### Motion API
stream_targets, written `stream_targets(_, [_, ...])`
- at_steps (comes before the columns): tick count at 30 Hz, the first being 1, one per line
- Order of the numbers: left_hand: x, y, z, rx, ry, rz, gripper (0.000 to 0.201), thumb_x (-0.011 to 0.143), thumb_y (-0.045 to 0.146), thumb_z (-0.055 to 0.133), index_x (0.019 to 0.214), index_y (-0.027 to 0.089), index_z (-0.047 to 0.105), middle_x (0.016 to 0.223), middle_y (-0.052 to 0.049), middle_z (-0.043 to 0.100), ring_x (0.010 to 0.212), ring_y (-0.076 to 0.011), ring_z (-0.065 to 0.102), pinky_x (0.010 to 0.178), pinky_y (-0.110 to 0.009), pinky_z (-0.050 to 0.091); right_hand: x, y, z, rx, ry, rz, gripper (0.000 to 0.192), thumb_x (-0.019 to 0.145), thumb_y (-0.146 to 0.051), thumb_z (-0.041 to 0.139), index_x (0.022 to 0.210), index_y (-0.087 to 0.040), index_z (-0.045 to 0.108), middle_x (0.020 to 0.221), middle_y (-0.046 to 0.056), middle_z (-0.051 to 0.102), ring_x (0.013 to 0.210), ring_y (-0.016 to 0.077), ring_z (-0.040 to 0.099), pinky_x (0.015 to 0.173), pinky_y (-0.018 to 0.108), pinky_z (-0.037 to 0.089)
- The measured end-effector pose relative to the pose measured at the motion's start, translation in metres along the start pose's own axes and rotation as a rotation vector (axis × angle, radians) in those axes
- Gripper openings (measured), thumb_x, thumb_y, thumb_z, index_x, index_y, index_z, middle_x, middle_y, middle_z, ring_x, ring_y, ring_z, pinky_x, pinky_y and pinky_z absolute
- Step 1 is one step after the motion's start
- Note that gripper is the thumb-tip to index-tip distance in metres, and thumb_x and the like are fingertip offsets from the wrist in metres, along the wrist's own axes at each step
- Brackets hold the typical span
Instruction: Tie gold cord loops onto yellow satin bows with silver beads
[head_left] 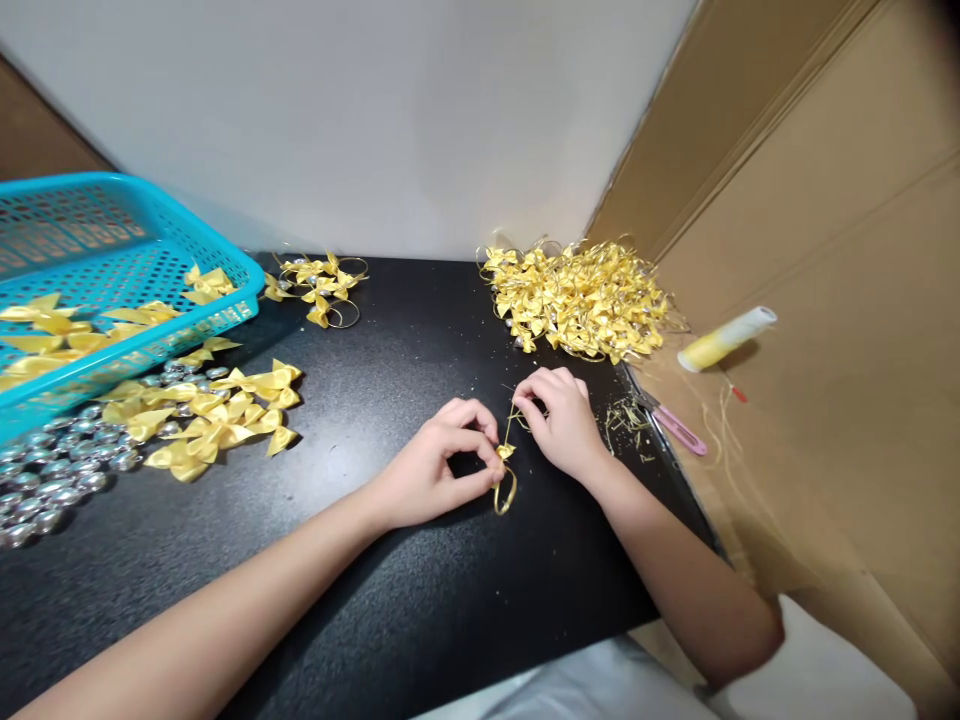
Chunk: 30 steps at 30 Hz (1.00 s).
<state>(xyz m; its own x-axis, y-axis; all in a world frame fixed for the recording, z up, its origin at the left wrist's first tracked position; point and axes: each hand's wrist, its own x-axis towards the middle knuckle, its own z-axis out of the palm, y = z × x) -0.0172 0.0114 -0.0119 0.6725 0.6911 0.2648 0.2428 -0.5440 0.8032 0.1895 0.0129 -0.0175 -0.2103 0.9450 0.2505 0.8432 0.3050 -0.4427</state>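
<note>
Between thumb and fingertips, my left hand [442, 460] pinches a small yellow ribbon bow [506, 452] just above the black table [420, 600]. A gold elastic-looking loop [505, 497] hangs below the bow. Up from the bow runs a taut yellow thread [510, 424] to my right hand [561, 418], whose thumb and fingers are closed on it. A thin dark tip pokes out past the right fingertips; whether it is a needle I cannot tell. Loose yellow strands lie under and beside the right hand.
At left are a blue basket [251, 290] of ribbon bows, loose bows [225, 420] and silver beads [52, 490]. Looped bows form a small group [322, 285] and a big pile [577, 300] at the back. Pink-handled scissors [679, 430], thread scraps [628, 422] and a thread spool [724, 340] lie right.
</note>
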Motion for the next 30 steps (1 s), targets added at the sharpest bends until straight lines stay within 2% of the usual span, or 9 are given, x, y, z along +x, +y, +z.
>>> stream_targets(2, [0.000, 0.001, 0.000, 0.035, 0.062, 0.017, 0.010, 0.081, 0.020, 0.066, 0.072, 0.020, 0.071, 0.104, -0.006, 0.065, 0.096, -0.0200, 0.056, 0.089, -0.036, 0.043, 0.000, 0.000, 0.002, -0.003, -0.018, 0.006, 0.014, 0.092, -0.025, 0.055, 0.080, -0.021, 0.060, 0.087, 0.002, 0.066, 0.090, 0.0210, 0.052, 0.080, 0.037, 0.032])
stream_targets(4, [-0.001, 0.000, 0.001, 0.018, 0.041, 0.061, 0.011, 0.082, 0.018, 0.065, 0.073, 0.020, 0.071, 0.108, -0.007, 0.069, 0.095, -0.0197, 0.059, 0.088, -0.037, 0.045, 0.000, 0.000, 0.004, -0.012, -0.045, 0.010, 0.013, 0.091, -0.025, 0.056, 0.080, -0.021, 0.061, 0.089, 0.002, 0.066, 0.091, 0.0216, 0.052, 0.081, 0.038, 0.032])
stream_targets(7, [-0.001, -0.001, 0.003, -0.077, -0.066, 0.111, 0.014, 0.085, 0.015, 0.060, 0.076, 0.019, 0.070, 0.095, -0.006, 0.075, 0.085, -0.0172, 0.065, 0.082, -0.034, 0.049, 0.001, 0.000, 0.003, -0.038, -0.062, 0.012, 0.012, 0.091, -0.024, 0.057, 0.081, -0.022, 0.063, 0.094, 0.004, 0.067, 0.096, 0.0229, 0.052, 0.082, 0.040, 0.033])
stream_targets(10, [-0.002, -0.003, 0.005, -0.124, -0.074, 0.101, 0.014, 0.085, 0.016, 0.060, 0.077, 0.018, 0.071, 0.087, -0.006, 0.075, 0.082, -0.0165, 0.068, 0.078, -0.031, 0.052, -0.004, 0.007, -0.013, -0.098, 0.000, 0.048, 0.009, 0.088, -0.026, 0.059, 0.083, -0.023, 0.066, 0.099, 0.005, 0.067, 0.100, 0.0253, 0.053, 0.084, 0.042, 0.034])
stream_targets(12, [-0.002, -0.003, 0.005, -0.119, -0.047, 0.090, 0.013, 0.084, 0.017, 0.061, 0.077, 0.018, 0.071, 0.083, -0.006, 0.074, 0.080, -0.0161, 0.068, 0.077, -0.030, 0.053, -0.014, 0.018, -0.031, -0.175, 0.095, 0.128, 0.009, 0.085, -0.029, 0.061, 0.087, -0.023, 0.067, 0.103, 0.006, 0.067, 0.102, 0.0276, 0.053, 0.086, 0.044, 0.036])
stream_targets(15, [-0.002, -0.003, 0.006, -0.089, 0.000, 0.090, 0.012, 0.084, 0.017, 0.061, 0.076, 0.018, 0.070, 0.081, -0.005, 0.073, 0.077, -0.0153, 0.067, 0.076, -0.029, 0.053, -0.041, 0.039, -0.059, -0.374, 0.210, 0.328, 0.020, 0.085, -0.036, 0.058, 0.094, -0.021, 0.068, 0.105, 0.010, 0.067, 0.101, 0.0315, 0.053, 0.083, 0.046, 0.039])
stream_targets(18, [-0.002, -0.002, 0.007, -0.041, 0.040, 0.106, 0.010, 0.084, 0.018, 0.061, 0.078, 0.018, 0.069, 0.080, -0.005, 0.072, 0.076, -0.0151, 0.066, 0.075, -0.029, 0.052, -0.071, 0.058, -0.075, -0.578, 0.189, 0.507, 0.033, 0.086, -0.043, 0.053, 0.099, -0.017, 0.069, 0.106, 0.016, 0.065, 0.100, 0.0359, 0.052, 0.080, 0.049, 0.040])
stream_targets(23, [-0.002, -0.001, 0.007, 0.135, 0.121, 0.163, 0.011, 0.086, 0.020, 0.058, 0.084, 0.017, 0.069, 0.079, -0.006, 0.069, 0.073, -0.0161, 0.063, 0.071, -0.030, 0.052, -0.098, 0.072, -0.073, -0.638, 0.133, 0.583, 0.036, 0.086, -0.045, 0.048, 0.100, -0.018, 0.068, 0.107, 0.017, 0.065, 0.097, 0.0366, 0.053, 0.074, 0.048, 0.041])
stream_targets(30, [-0.002, -0.004, 0.004, 0.268, 0.060, 0.123, 0.017, 0.091, 0.016, 0.049, 0.092, 0.016, 0.066, 0.077, -0.005, 0.067, 0.069, -0.0152, 0.061, 0.064, -0.026, 0.049, -0.097, 0.083, -0.069, -0.540, 0.136, 0.587, 0.028, 0.086, -0.042, 0.046, 0.089, -0.019, 0.061, 0.099, 0.017, 0.065, 0.092, 0.0358, 0.056, 0.073, 0.048, 0.043])
